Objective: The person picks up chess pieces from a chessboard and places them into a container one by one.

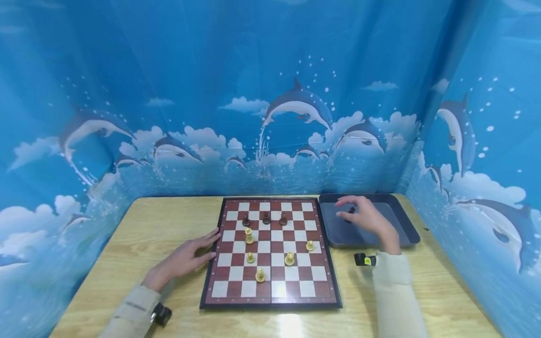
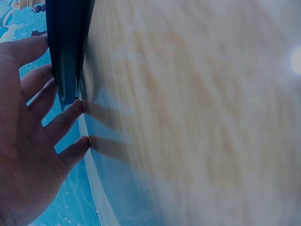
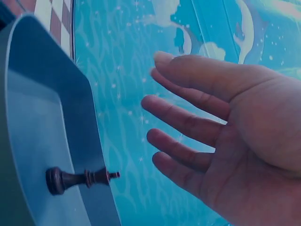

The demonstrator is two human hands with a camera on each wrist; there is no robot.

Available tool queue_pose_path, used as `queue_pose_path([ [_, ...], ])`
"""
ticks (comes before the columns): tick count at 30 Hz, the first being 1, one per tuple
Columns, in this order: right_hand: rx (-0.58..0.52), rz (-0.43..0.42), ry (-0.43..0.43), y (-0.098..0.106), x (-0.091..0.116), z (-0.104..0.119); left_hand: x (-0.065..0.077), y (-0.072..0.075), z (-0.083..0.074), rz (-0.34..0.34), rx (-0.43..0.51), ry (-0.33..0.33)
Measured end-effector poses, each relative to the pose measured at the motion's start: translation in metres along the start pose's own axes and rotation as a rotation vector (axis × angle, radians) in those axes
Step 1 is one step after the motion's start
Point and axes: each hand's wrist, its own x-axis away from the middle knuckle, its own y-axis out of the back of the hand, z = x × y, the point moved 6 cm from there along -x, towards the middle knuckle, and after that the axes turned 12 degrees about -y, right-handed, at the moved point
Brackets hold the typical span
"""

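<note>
My right hand (image 1: 364,217) hovers over the dark tray (image 1: 399,234), fingers loosely bent and holding nothing. In the tray stands a dark brown chess king (image 3: 77,179), apart from the fingertips in the right wrist view; from the head it is partly hidden behind the hand. My left hand (image 1: 186,259) rests beside the chessboard (image 1: 279,286), its fingertips touching the board's black left edge (image 2: 70,47). Three dark chess pieces, one of them the middle piece (image 1: 266,217), stand near the board's far side. Several cream pieces, including a tall one (image 1: 249,236), stand nearer.
The tray sits against the board's right side on a wooden table (image 1: 160,220). A blue dolphin-print curtain (image 1: 203,94) closes off the back and the sides. Each wrist carries a small black camera, such as the right one (image 1: 361,259).
</note>
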Motion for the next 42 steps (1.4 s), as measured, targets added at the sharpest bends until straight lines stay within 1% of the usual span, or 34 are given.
queue_pose_path([
  [4,0.008,0.066,0.003,-0.008,-0.001,0.006,0.0,0.001,-0.001,-0.004,-0.003,-0.007],
  [9,-0.044,0.163,0.005,-0.02,-0.002,0.011,0.0,0.002,-0.001,-0.007,-0.002,-0.011],
  [12,-0.063,0.233,0.025,-0.029,-0.002,0.014,0.001,0.002,-0.002,-0.004,-0.01,-0.021],
  [15,-0.056,0.305,0.033,-0.039,-0.002,0.017,0.001,0.0,-0.001,-0.002,-0.009,-0.019],
  [18,-0.051,0.355,0.052,-0.047,-0.001,0.021,0.001,-0.001,-0.001,-0.004,-0.006,-0.018],
  [25,-0.066,0.417,0.131,-0.057,0.001,0.035,0.001,0.0,-0.002,-0.006,-0.004,-0.008],
  [30,-0.064,0.466,0.133,-0.063,0.0,0.041,-0.001,0.002,-0.002,-0.008,0.008,-0.009],
  [34,-0.059,0.511,0.163,-0.071,0.0,0.045,-0.001,0.002,-0.002,-0.006,-0.005,-0.021],
  [37,-0.051,0.525,0.187,-0.077,-0.001,0.048,-0.001,0.002,-0.001,-0.006,-0.009,-0.021],
  [39,-0.043,0.529,0.182,-0.08,-0.001,0.049,-0.001,0.001,0.0,-0.003,-0.006,-0.022],
  [42,-0.03,0.53,0.175,-0.084,-0.001,0.049,-0.001,0.0,0.001,0.003,0.006,-0.001],
])
